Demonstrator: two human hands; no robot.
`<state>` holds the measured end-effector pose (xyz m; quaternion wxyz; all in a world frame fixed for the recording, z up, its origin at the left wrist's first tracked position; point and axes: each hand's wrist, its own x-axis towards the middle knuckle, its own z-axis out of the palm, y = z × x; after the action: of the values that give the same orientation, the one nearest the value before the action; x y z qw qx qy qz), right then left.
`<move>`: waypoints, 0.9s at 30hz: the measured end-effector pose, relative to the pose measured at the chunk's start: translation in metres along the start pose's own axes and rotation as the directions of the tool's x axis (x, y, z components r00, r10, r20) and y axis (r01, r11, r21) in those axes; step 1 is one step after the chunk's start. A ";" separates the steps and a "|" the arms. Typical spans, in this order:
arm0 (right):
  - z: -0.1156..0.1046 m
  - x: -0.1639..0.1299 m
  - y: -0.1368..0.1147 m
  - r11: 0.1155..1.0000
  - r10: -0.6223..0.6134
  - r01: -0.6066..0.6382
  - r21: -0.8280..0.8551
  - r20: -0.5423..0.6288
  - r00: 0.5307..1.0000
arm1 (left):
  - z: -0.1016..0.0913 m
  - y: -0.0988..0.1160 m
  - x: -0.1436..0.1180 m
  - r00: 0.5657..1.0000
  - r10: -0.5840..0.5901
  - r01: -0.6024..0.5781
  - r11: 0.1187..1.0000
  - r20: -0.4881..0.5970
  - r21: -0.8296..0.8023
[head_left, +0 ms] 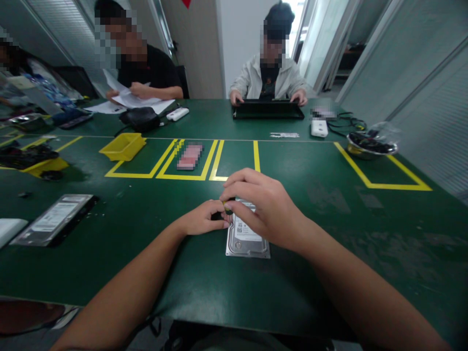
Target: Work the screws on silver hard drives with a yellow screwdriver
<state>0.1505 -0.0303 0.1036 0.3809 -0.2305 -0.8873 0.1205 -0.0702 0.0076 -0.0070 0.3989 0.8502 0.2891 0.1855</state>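
A silver hard drive [250,246] with a white label lies flat on the green table in front of me. Over its upper left part, my right hand [268,204] pinches a short black-and-yellow handle [228,206] from above. It looks like a screwdriver; its lower end is hidden by my fingers. My left hand [204,218] reaches in at the drive's left edge, thumb and fingers closed just below that handle. Whatever its fingertips hold is hidden. My right hand covers the drive's upper right part.
To the left lies another hard drive [54,219], beside a white object [10,230]. Further back are a yellow bin [123,147], a pink item [190,157] and a metal bowl [372,146] of dark parts. Across the table, one person handles papers; another holds a black tray [268,109].
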 end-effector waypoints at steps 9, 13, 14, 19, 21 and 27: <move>-0.001 0.000 0.002 0.999 -0.044 0.045 -0.012 0.022 0.999 | 0.000 0.001 0.000 1.000 0.007 -0.007 1.000 0.003 -0.009; -0.001 -0.001 0.002 0.998 -0.053 0.053 0.019 0.032 0.998 | -0.001 0.002 0.000 1.000 0.000 0.000 1.000 0.003 -0.006; -0.001 -0.001 0.002 0.998 -0.051 0.050 0.031 0.038 0.998 | -0.001 0.002 0.000 1.000 -0.002 0.002 1.000 0.003 -0.009; -0.002 -0.003 0.004 0.997 -0.050 0.047 0.060 0.045 0.998 | -0.002 0.005 0.000 1.000 -0.001 0.001 1.000 -0.006 -0.004; -0.003 -0.002 0.003 0.997 -0.048 0.045 0.056 0.049 0.998 | -0.002 0.006 0.000 1.000 0.007 -0.007 1.000 -0.013 0.006; -0.006 0.001 -0.001 1.000 -0.022 0.023 -0.021 0.088 0.996 | -0.001 0.006 0.000 1.000 -0.022 0.023 0.999 -0.017 0.027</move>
<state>0.1538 -0.0304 0.1092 0.3402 -0.2191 -0.9070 0.1165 -0.0685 0.0050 -0.0015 0.3870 0.8506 0.3045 0.1842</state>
